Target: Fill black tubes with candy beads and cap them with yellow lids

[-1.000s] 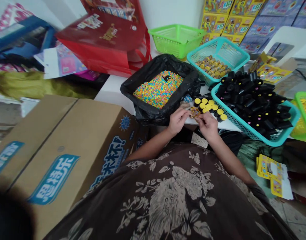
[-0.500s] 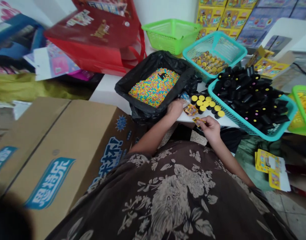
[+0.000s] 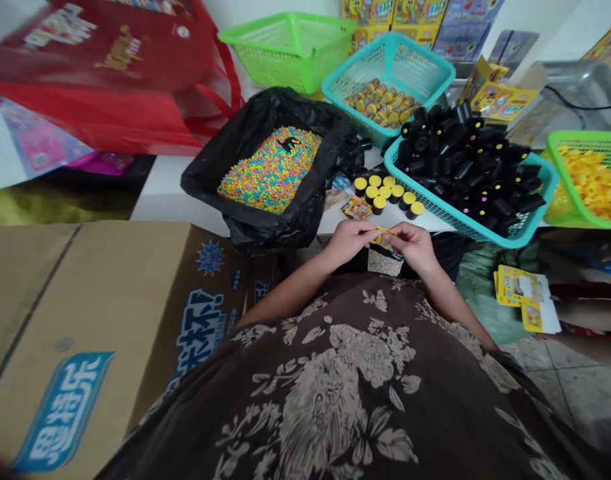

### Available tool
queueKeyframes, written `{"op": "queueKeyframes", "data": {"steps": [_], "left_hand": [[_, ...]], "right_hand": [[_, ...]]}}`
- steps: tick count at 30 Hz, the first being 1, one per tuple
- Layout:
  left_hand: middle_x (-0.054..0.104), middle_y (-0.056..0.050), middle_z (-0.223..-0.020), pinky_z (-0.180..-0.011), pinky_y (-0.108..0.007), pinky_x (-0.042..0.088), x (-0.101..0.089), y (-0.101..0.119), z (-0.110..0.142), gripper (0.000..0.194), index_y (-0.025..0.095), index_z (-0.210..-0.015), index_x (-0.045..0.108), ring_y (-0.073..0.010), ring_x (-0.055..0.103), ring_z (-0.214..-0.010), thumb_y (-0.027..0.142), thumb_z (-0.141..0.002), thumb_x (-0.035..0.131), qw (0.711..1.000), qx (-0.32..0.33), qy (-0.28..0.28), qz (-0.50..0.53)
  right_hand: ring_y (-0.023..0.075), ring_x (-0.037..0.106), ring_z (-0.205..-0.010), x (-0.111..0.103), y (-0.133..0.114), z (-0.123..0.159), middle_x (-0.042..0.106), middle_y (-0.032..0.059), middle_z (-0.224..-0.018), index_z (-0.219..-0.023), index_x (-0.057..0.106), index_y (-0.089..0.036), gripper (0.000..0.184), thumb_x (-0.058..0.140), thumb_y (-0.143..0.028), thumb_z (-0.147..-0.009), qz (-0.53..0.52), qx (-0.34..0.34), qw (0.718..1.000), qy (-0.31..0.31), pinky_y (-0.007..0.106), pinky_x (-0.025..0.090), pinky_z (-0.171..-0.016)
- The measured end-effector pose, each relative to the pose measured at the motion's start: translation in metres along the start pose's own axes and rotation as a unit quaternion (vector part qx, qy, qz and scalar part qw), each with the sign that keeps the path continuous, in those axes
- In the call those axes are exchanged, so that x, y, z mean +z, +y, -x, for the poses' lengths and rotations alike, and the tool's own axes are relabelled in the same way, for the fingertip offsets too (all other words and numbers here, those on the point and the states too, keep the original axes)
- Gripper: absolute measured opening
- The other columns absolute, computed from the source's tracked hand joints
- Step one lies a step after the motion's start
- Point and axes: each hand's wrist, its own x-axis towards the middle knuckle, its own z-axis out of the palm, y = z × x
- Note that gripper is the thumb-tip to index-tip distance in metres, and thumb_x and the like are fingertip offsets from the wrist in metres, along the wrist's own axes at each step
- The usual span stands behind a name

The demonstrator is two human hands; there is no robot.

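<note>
Left hand (image 3: 349, 241) has moved off the table to join right hand (image 3: 417, 248). Teal basket (image 3: 452, 218): many black cylinders (image 3: 462, 157), loose. Beside it: yellow-topped cylinders (image 3: 380, 202) upright, apparently done. Small yellow piece (image 3: 382, 238) at table edge, pinched between both hands' closed fingertips; its handling looks unfinished.

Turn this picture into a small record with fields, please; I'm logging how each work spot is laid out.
left hand: pinching a small yellow printed piece
right hand: pinching the same piece
nearest group: black cylinders with yellow tops, standing on the white table
black plastic bag: open, holding tiny multicoloured balls
near teal plastic basket: heaped with small black parts
right-hand green plastic basket: yellow pieces
person's left: large brown cardboard box
piece's material: cannot tell
</note>
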Motion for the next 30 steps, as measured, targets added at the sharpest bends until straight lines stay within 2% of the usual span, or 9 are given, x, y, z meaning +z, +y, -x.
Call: {"op": "queueKeyframes", "data": {"steps": [9, 11, 13, 15, 17, 19, 25, 27, 30], "left_hand": [[0.062, 0.002, -0.057, -0.055, -0.023, 0.042, 0.003, -0.007, -0.003, 0.019, 0.019, -0.072, 0.073, -0.0106, 0.056, -0.056, 0.030, -0.087, 0.073, 0.997, -0.044, 0.007, 0.061], [0.061, 0.002, -0.055, -0.053, -0.024, 0.039, 0.003, -0.011, -0.004, 0.021, 0.019, -0.070, 0.072, -0.0097, 0.052, -0.052, 0.030, -0.088, 0.073, 0.995, -0.057, 0.021, 0.074], [0.062, 0.002, -0.055, -0.050, -0.024, 0.035, 0.003, -0.014, -0.004, 0.021, 0.019, -0.071, 0.072, -0.0089, 0.047, -0.048, 0.032, -0.088, 0.073, 0.993, -0.067, 0.029, 0.088], [0.062, 0.002, -0.056, -0.049, -0.024, 0.033, 0.003, -0.016, -0.003, 0.022, 0.019, -0.071, 0.071, -0.0087, 0.045, -0.047, 0.034, -0.087, 0.075, 0.993, -0.066, 0.036, 0.094], [0.064, 0.001, -0.057, -0.051, -0.024, 0.036, 0.004, -0.017, -0.002, 0.023, 0.019, -0.069, 0.069, -0.0093, 0.048, -0.049, 0.034, -0.084, 0.078, 0.993, -0.056, 0.043, 0.097], [0.065, 0.001, -0.059, -0.054, -0.024, 0.040, 0.004, -0.017, 0.000, 0.025, 0.018, -0.067, 0.067, -0.0102, 0.053, -0.053, 0.033, -0.082, 0.081, 0.993, -0.044, 0.049, 0.096], [0.065, 0.001, -0.060, -0.054, -0.024, 0.043, 0.000, -0.016, 0.008, 0.028, 0.018, -0.067, 0.063, -0.0106, 0.058, -0.055, 0.031, -0.079, 0.084, 0.994, -0.027, 0.048, 0.098], [0.064, 0.000, -0.060, -0.051, -0.024, 0.042, -0.001, -0.016, 0.010, 0.031, 0.018, -0.067, 0.061, -0.0116, 0.059, -0.055, 0.035, -0.078, 0.085, 0.991, -0.049, 0.045, 0.113], [0.064, 0.000, -0.059, -0.049, -0.024, 0.040, -0.001, -0.017, 0.010, 0.034, 0.018, -0.069, 0.060, -0.0118, 0.058, -0.053, 0.038, -0.078, 0.086, 0.988, -0.061, 0.030, 0.138]], "right_hand": [[0.0099, 0.044, -0.043, -0.007, 0.003, -0.003, 0.056, -0.0047, -0.052, -0.071, 0.066, -0.020, 0.049, 0.086, -0.065, -0.069, 0.025, -0.006, 1.000, -0.005, 0.024, 0.036, -0.043], [0.0125, 0.049, -0.048, -0.012, 0.009, -0.003, 0.058, -0.0023, -0.057, -0.073, 0.066, -0.021, 0.049, 0.079, -0.068, -0.077, 0.090, -0.047, 0.993, 0.058, 0.027, 0.042, -0.048], [0.0168, 0.057, -0.060, -0.020, 0.017, -0.006, 0.064, 0.0021, -0.069, -0.077, 0.066, -0.022, 0.046, 0.072, -0.067, -0.084, 0.198, -0.104, 0.958, 0.178, 0.031, 0.051, -0.059], [0.0231, 0.064, -0.076, -0.028, 0.026, -0.011, 0.068, 0.0084, -0.084, -0.087, 0.068, -0.021, 0.040, 0.069, -0.061, -0.089, 0.310, -0.137, 0.899, 0.278, 0.038, 0.056, -0.071], [0.0300, 0.067, -0.090, -0.033, 0.034, -0.020, 0.069, 0.0145, -0.097, -0.102, 0.068, -0.019, 0.039, 0.068, -0.056, -0.091, 0.382, -0.134, 0.861, 0.308, 0.044, 0.058, -0.079], [0.0343, 0.067, -0.098, -0.034, 0.042, -0.030, 0.068, 0.0186, -0.104, -0.113, 0.065, -0.016, 0.043, 0.069, -0.053, -0.091, 0.410, -0.125, 0.852, 0.301, 0.048, 0.058, -0.084], [0.0316, 0.067, -0.096, -0.028, 0.046, -0.043, 0.069, 0.0143, -0.100, -0.103, 0.064, -0.019, 0.043, 0.071, -0.059, -0.088, 0.329, -0.121, 0.889, 0.294, 0.047, 0.059, -0.085], [0.0248, 0.066, -0.081, -0.024, 0.037, -0.034, 0.068, 0.0078, -0.090, -0.097, 0.064, -0.021, 0.044, 0.075, -0.062, -0.084, 0.234, -0.124, 0.924, 0.275, 0.040, 0.058, -0.074], [0.0159, 0.057, -0.059, -0.020, 0.014, -0.015, 0.065, 0.0003, -0.076, -0.092, 0.067, -0.023, 0.043, 0.077, -0.063, -0.081, 0.057, -0.097, 0.979, 0.172, 0.030, 0.048, -0.053]]}}
